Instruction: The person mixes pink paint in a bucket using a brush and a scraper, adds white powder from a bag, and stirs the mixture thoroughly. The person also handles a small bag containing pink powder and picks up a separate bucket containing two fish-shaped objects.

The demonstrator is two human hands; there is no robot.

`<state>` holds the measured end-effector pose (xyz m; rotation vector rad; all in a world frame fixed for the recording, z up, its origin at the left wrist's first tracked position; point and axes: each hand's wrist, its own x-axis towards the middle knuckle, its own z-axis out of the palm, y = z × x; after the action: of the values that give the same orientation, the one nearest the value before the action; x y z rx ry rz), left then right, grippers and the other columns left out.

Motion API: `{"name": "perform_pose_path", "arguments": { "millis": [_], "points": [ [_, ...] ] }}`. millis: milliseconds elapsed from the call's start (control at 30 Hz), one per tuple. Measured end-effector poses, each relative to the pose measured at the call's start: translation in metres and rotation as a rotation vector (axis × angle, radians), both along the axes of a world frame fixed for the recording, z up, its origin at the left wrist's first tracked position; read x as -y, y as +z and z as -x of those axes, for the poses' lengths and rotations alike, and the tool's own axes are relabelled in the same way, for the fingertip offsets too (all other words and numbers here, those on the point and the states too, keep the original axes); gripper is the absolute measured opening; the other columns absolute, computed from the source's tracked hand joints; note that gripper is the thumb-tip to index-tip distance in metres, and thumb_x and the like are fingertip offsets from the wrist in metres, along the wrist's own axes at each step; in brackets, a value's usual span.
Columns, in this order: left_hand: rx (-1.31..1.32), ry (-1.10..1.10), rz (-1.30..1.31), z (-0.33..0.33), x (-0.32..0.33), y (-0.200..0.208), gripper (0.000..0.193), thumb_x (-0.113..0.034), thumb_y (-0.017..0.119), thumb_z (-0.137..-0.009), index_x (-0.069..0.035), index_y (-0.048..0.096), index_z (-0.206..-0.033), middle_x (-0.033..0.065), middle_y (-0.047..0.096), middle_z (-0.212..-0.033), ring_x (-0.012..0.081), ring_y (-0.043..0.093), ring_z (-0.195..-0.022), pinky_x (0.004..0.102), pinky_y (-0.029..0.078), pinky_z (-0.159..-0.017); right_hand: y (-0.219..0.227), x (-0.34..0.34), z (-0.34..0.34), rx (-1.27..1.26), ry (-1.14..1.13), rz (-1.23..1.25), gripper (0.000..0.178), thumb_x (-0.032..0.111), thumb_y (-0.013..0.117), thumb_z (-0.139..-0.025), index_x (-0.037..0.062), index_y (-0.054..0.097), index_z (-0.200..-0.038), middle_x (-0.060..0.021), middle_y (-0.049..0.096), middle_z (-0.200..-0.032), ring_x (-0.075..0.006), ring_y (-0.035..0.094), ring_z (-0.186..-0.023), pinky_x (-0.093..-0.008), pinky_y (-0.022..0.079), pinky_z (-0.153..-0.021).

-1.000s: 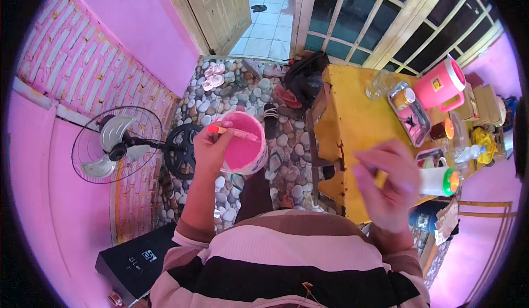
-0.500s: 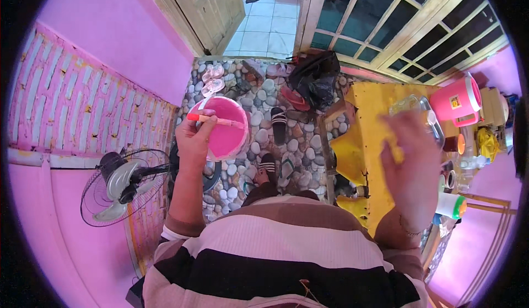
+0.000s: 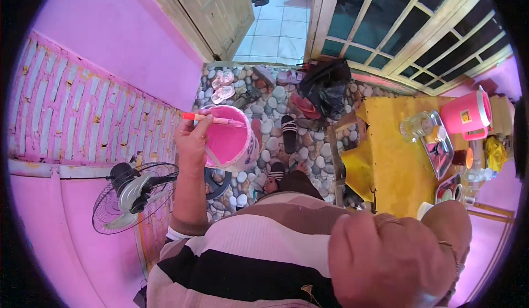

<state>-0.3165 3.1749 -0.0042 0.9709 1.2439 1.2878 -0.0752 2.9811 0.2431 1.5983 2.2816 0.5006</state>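
My left hand (image 3: 193, 140) pinches a paintbrush (image 3: 190, 116) with a red-ended wooden handle. The brush lies across the rim of a bucket (image 3: 240, 159) of pink paint, its bristle end pointing right above the paint (image 3: 227, 137). Whether the hand also bears the bucket's weight, I cannot tell. Close to the camera, my right hand (image 3: 388, 261) is raised at the lower right, in front of my striped shirt (image 3: 264, 242). Blur covers its bent fingers, and nothing shows in them.
A yellow-covered table (image 3: 388, 159) at the right bears a glass jar (image 3: 414, 127), a tray (image 3: 441, 162) and a pink jug (image 3: 463, 114). A fan (image 3: 129, 189) stands by the left wall. Sandals (image 3: 289, 134) and a black bag (image 3: 328, 87) lie on the pebble-patterned floor (image 3: 270, 156).
My right hand has come back from over the table to close in front of my body. The left hand keeps the brush at the bucket. The whole view has shifted slightly.
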Motion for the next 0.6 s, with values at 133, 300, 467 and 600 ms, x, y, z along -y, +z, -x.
{"name": "perform_pose_path", "arguments": {
  "millis": [133,300,467,600],
  "points": [
    [0.068,-0.040,0.022,-0.016,-0.013,0.003,0.014,-0.003,0.071,-0.082,-0.006,0.065,-0.094,-0.0042,0.057,-0.074,0.0000,0.039,-0.049,0.0170,0.026,-0.042,0.028,-0.027,0.001,-0.216,-0.291,0.053,0.017,0.011,0.064,-0.064,0.0105,0.049,-0.057,-0.0033,0.040,-0.057,-0.0183,0.046,-0.049,-0.0355,0.034,-0.047],
    [0.085,-0.015,0.035,-0.044,-0.028,0.012,0.014,-0.003,0.071,-0.082,-0.006,0.064,-0.093,-0.0047,0.056,-0.072,-0.0001,0.038,-0.048,0.0170,0.026,-0.041,0.042,-0.033,-0.038,-0.070,-0.136,0.128,0.008,0.013,0.061,-0.069,0.0103,0.054,-0.066,-0.0015,0.043,-0.066,-0.0153,0.047,-0.052,-0.0349,0.035,-0.045],
    [0.074,-0.022,-0.022,-0.064,-0.049,0.018,0.014,-0.002,0.068,-0.083,-0.004,0.064,-0.097,-0.0063,0.049,-0.063,0.0013,0.037,-0.047,0.0182,0.025,-0.040,0.031,-0.041,-0.052,-0.341,-0.299,-0.030,0.003,0.010,0.057,-0.071,0.0077,0.055,-0.070,-0.0029,0.041,-0.067,-0.0155,0.041,-0.050,-0.0313,0.033,-0.044],
    [0.089,-0.022,-0.056,-0.074,-0.059,0.029,0.014,-0.002,0.068,-0.083,-0.004,0.064,-0.096,-0.0068,0.046,-0.064,0.0013,0.037,-0.049,0.0181,0.025,-0.042,0.025,-0.046,-0.088,-0.242,-0.009,-0.260,0.003,0.008,0.057,-0.072,0.0060,0.055,-0.071,-0.0042,0.041,-0.067,-0.0169,0.039,-0.050,-0.0321,0.034,-0.046]
  ]
}}
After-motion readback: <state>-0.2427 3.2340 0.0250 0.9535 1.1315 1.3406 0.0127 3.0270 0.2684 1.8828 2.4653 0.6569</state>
